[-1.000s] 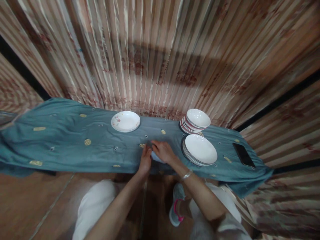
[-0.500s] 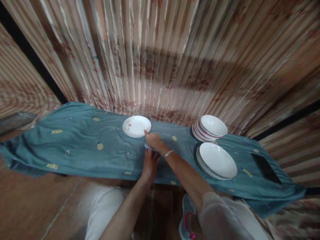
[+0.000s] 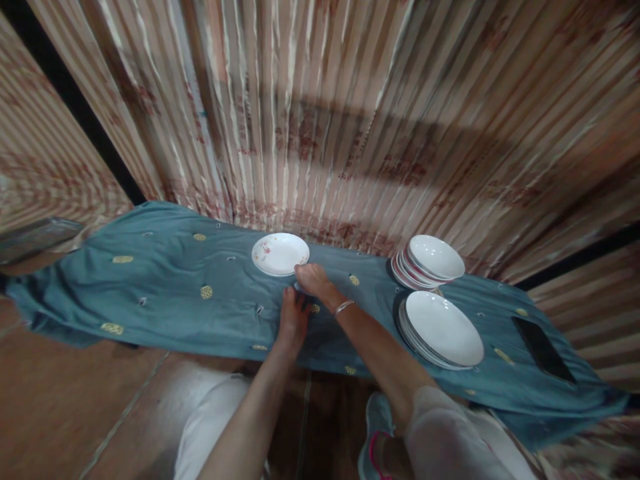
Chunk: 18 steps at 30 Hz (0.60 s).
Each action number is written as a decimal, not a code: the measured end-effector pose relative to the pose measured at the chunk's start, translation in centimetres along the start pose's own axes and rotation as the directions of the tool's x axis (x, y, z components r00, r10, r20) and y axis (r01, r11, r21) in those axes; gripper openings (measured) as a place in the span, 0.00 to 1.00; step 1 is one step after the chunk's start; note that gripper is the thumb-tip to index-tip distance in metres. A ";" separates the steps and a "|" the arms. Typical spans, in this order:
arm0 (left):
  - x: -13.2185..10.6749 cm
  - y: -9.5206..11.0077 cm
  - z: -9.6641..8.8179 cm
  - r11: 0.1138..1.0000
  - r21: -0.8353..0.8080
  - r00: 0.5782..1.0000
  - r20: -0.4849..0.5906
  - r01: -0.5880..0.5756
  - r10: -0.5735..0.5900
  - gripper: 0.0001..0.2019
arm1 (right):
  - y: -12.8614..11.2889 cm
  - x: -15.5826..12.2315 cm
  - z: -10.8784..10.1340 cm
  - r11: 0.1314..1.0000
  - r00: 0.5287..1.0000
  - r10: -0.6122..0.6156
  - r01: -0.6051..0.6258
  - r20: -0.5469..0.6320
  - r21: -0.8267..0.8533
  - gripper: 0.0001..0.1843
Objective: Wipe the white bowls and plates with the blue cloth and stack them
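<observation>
white sliver [image 3: 299, 287] barely shows under our right hand [image 3: 313, 279], fingers curled narrow, grip unclear; left hand [image 3: 293, 319] just below, we can't tell its hold; both have just crept up the blue cloth [image 3: 150, 287] beside the floral plate [image 3: 280, 254].

Head-worn camera looks forward and steeply down from close above the left hand [image 3: 293, 319], right hand [image 3: 315, 280] and cloth-draped table [image 3: 150, 293], facing a pleated curtain [image 3: 300, 133].

The person wore a thin silver bangle [image 3: 345, 307] on the right arm [image 3: 375, 347], with a loose white sleeve [image 3: 437, 433] higher up. White trousers [image 3: 213, 420] below. The pale grey sneaker [image 3: 376, 427] had pink trim [image 3: 371, 453].
</observation>
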State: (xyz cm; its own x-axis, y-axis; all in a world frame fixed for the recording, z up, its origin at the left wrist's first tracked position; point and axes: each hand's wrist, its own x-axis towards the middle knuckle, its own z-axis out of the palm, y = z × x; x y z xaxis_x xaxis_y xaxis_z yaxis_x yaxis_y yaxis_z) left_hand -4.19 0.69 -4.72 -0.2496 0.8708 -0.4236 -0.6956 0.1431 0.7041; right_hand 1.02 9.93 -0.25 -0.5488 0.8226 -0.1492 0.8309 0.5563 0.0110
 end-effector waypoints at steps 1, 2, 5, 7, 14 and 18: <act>0.1 0.1 0.1 1.000 -0.014 1.000 -0.001 -0.002 0.002 0.16 | 0.1 0.0 -0.1 1.000 1.000 0.003 -0.003 -0.003 -0.005 0.19; 0.2 0.3 0.1 0.999 -0.037 1.000 -0.009 0.003 -0.003 0.16 | 0.1 0.0 -0.2 1.000 1.000 0.008 -0.008 -0.008 -0.008 0.20; 0.2 0.5 0.4 0.993 -0.114 0.999 -0.033 0.036 -0.040 0.15 | 0.1 -0.3 -0.4 0.999 0.999 0.036 -0.036 -0.037 -0.014 0.20; 0.1 0.6 0.5 0.989 -0.136 0.998 -0.031 0.059 -0.063 0.14 | 0.1 -0.7 -0.3 0.999 0.997 0.052 -0.053 -0.063 -0.013 0.20; -0.5 1.0 0.5 0.992 -0.117 0.998 0.059 0.045 -0.038 0.14 | 0.1 -3.4 0.1 0.998 0.987 0.062 -0.063 -0.147 -0.003 0.18; -1.2 1.7 0.5 0.993 -0.104 0.998 0.040 0.056 -0.052 0.17 | 0.6 -6.3 0.1 0.997 0.974 0.080 -0.076 -0.210 0.025 0.16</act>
State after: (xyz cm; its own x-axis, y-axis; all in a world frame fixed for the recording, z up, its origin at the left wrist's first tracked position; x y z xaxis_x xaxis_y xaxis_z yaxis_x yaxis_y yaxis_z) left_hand -4.72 0.17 -2.72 -0.1864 0.8801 -0.4367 -0.7746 0.1418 0.6164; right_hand 4.95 5.07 0.56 -0.4878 0.8707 0.0633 0.8724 0.4888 -0.0020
